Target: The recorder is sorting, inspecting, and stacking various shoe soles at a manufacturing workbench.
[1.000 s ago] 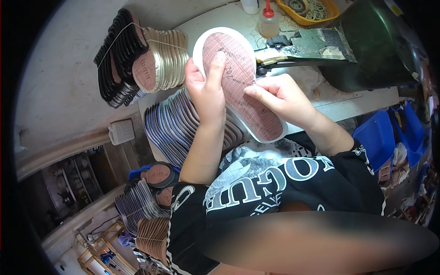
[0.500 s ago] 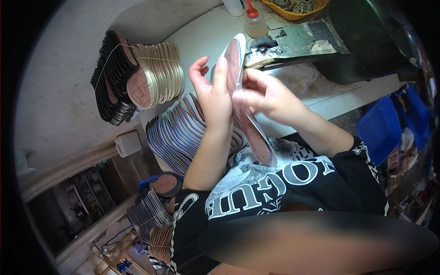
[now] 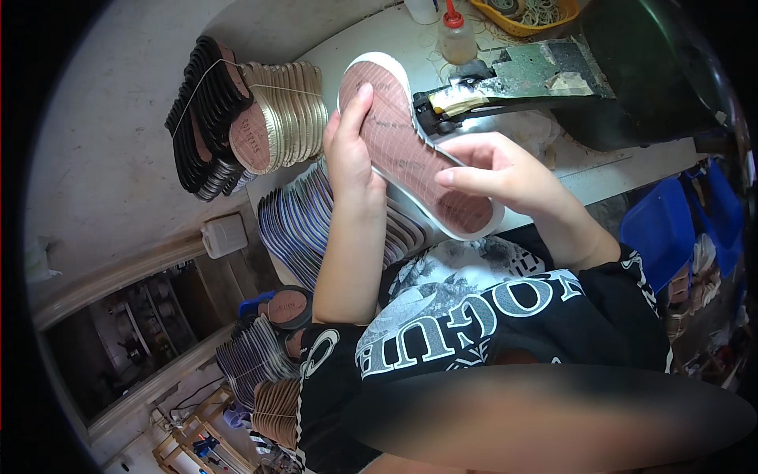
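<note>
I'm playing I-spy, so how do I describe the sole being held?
Find the white table, then the dark green machine. Left of it, the left hand grips a pinkish, white-rimmed sole. It's single, unlike the stacked soles.

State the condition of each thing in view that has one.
Sole: held up, tilted, pink face showing.
Left hand: gripping the sole, thumb on its face.
Right hand: holding the sole's edge, thumb on its face.
Bottle: upright, red top on.
Yellow basket: holding stringy loops.
Black soles: tied in a bundle.
Gold soles: tied together.
</note>
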{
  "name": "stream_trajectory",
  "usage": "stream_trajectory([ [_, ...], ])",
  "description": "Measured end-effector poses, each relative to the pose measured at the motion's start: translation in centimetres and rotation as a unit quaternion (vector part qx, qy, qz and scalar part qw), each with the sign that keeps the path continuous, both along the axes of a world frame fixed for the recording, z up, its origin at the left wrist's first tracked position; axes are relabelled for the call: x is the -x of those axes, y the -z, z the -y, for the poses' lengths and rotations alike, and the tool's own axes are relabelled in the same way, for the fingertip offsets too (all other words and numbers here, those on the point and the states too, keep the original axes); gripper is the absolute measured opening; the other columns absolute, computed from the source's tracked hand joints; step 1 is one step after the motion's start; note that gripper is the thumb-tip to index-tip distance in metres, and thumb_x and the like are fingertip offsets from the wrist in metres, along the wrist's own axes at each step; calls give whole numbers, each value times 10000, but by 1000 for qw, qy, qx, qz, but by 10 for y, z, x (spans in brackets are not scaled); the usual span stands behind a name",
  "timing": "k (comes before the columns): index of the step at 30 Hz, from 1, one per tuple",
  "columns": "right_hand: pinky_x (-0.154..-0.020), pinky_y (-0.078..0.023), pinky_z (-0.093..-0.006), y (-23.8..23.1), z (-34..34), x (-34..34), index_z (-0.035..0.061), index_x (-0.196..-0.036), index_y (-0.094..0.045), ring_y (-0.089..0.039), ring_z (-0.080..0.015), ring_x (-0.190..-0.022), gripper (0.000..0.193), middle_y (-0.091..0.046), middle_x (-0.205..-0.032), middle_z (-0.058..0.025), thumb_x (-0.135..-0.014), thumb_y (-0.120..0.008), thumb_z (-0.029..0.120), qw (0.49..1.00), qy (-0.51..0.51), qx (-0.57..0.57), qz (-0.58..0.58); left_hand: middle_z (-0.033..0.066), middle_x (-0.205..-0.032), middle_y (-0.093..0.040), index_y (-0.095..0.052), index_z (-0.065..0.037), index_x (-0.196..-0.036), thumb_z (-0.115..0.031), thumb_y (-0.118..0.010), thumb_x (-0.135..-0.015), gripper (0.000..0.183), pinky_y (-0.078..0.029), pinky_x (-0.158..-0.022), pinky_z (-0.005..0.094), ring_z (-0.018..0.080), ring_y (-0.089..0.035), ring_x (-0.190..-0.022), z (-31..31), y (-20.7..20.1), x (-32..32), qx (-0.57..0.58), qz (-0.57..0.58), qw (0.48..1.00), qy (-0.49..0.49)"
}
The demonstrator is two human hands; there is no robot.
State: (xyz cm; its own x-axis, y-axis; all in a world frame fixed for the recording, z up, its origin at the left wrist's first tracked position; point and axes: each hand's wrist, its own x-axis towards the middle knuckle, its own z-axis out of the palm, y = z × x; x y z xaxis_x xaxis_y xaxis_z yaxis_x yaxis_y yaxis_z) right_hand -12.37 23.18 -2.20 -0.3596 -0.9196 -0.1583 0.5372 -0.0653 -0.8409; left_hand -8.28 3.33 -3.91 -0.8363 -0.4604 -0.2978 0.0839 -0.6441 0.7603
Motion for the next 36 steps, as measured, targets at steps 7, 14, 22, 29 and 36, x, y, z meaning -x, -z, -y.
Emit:
stream_trajectory([
  [7,-707,-471,-210,19,-29,-8,-35,-1000,-662,-588,-56,-758,238,-670,-871,-32,-895,-628,177,997,44,-45,41,119,-929,-675,-609,49,-1036,-143,-587,-905,234,-551,-719,283,180,-664,-808,-5,8,40,64,25,997,43],
  [14,-687,-490,-212,26,-32,-15,-48,-997,-653,-622,-80,-759,252,-677,-892,-67,-902,-608,181,988,129,-2,80,130,-954,-661,-596,62,-1039,-128,-622,-889,243,-548,-729,277,182,-662,-825,-8,5,48,100,36,991,84],
  [22,-567,-539,-242,3,-42,-22,-67,-1050,-614,-686,-178,-704,305,-687,-839,-143,-937,-561,211,985,113,-34,124,124,-937,-659,-587,71,-1039,-186,-679,-849,333,-519,-720,273,172,-650,-812,-10,12,67,140,74,984,76],
  [29,-557,-531,-240,10,-11,-23,-59,-1012,-622,-682,-175,-666,319,-682,-805,-149,-954,-537,243,974,203,-1,105,154,-963,-663,-609,84,-1053,-314,-672,-856,449,-503,-778,316,208,-643,-862,14,-7,88,292,127,935,154],
  [36,-585,-541,-237,15,18,-11,-47,-1003,-615,-688,-177,-684,328,-681,-804,-143,-961,-524,266,963,243,30,109,135,-1327,-512,-670,-142,-1096,-432,-757,-714,487,-236,-1099,457,346,-349,-1319,49,-50,112,744,-200,567,292],
])
